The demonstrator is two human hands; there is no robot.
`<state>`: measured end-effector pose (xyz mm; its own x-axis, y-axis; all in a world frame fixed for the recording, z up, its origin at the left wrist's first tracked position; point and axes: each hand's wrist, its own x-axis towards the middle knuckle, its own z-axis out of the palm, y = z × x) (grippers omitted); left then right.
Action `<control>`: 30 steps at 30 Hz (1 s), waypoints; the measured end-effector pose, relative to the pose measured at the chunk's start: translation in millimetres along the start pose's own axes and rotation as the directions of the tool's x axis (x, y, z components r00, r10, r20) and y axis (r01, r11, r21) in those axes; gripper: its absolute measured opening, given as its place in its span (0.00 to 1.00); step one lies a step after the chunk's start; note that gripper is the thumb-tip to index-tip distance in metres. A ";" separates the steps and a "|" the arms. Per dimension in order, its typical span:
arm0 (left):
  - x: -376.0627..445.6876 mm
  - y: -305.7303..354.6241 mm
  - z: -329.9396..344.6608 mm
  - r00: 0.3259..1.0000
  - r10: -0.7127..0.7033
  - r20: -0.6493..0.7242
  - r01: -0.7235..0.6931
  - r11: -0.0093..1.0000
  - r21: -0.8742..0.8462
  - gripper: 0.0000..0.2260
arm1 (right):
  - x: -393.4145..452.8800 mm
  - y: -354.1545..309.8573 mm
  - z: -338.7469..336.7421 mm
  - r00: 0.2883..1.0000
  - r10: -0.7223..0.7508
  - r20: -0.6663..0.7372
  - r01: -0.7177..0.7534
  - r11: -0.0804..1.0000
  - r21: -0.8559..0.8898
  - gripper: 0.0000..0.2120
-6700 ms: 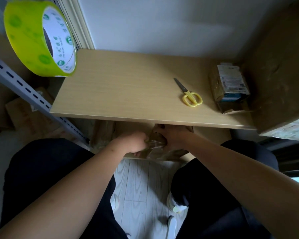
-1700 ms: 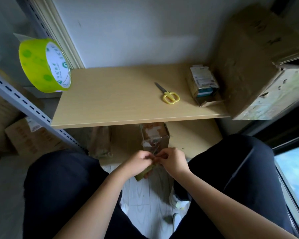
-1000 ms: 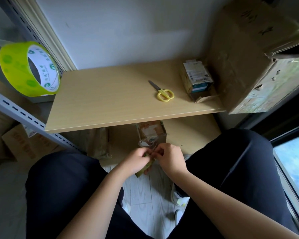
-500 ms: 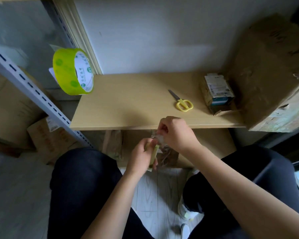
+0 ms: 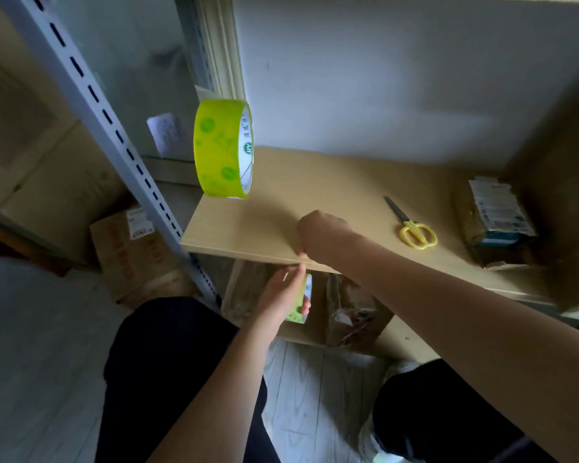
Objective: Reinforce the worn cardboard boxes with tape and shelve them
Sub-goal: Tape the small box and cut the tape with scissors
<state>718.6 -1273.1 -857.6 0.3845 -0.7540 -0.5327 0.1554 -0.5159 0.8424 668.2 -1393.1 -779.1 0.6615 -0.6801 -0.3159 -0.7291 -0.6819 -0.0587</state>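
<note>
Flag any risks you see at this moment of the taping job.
The left hand grips a small tape roll below the shelf; tape pulled out there could stick to the shelf's front edge. The right hand hangs over that edge with its fingers hidden from view. The scissors lie blades out, just right of that forearm, so a sweep back could knock them.

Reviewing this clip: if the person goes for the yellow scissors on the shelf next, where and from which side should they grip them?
The scissors lie flat and closed on the wooden shelf, yellow loops toward the front edge, blade pointing back toward the wall. Best taken by the loops, coming from above and from the front, probably with the right hand, which is nearer. The small box sits to their right, apart.
</note>
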 end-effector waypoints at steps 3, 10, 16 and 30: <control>1.7 -5.4 2.9 0.998 0.064 0.024 -0.061 0.992 -0.110 0.17 | 0.6 -3.8 3.9 0.998 -0.026 -0.057 0.014 0.982 -0.187 0.14; 1.7 -14.8 -6.6 0.977 0.121 -0.174 -0.131 0.990 -0.046 0.16 | -62.5 40.1 18.0 0.772 0.208 -0.601 -0.055 0.963 0.263 0.09; 2.8 -22.9 -1.2 0.940 0.105 -0.326 -0.101 0.994 0.030 0.22 | -128.9 41.6 153.0 0.799 0.542 -0.261 -0.424 0.815 0.395 0.30; -50.0 -88.0 27.5 0.959 -0.254 -0.122 0.272 0.949 0.158 0.09 | -93.2 76.9 171.9 0.883 0.437 -0.174 -0.359 0.866 0.349 0.45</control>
<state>660.7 -1201.2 -907.3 0.4406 -0.5425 -0.7153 0.1084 -0.7588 0.6423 520.3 -1335.9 -916.9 0.2962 -0.9449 -0.1393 -0.9299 -0.2520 -0.2678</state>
